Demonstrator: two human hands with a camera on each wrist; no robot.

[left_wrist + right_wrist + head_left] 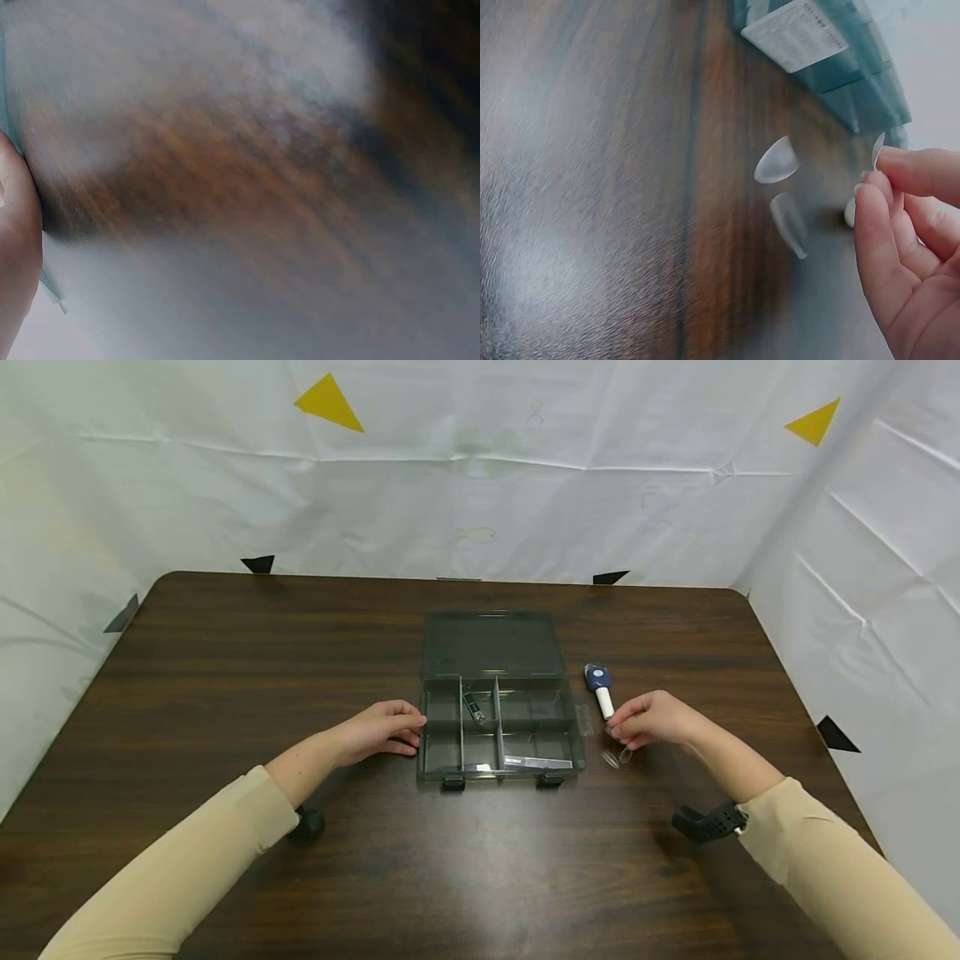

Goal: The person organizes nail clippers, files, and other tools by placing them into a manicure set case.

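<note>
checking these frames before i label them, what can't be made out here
- Left wrist view: blurred; only the left hand's edge shows, cut off by the frame.
- Head view: the item in the box's middle compartment is too small to identify.
- Right wrist view: right hand pinches a clear piece; label text unreadable.

Bright, even light; head view sharp, left wrist view heavily blurred
</note>
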